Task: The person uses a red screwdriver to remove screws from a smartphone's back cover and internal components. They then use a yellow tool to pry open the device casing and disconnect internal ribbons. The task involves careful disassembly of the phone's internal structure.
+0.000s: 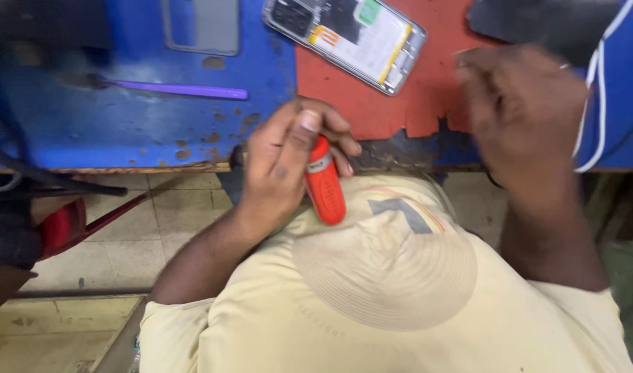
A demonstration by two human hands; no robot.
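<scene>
The orange screwdriver handle (325, 183) sits clamped in the left hand (289, 166), fingers curled round it, just below the worktop (123, 124) edge. The right hand (523, 117) is blurred; its grip cannot be told. Above the handle lies an opened phone (344, 34).

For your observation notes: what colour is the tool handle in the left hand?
Orange-red handle, head view.

I see a short orange screwdriver handle (325, 183) with a pale band near its top, pointing down toward the shirt, gripped at the blue bench's edge; its tip is hidden.
</scene>
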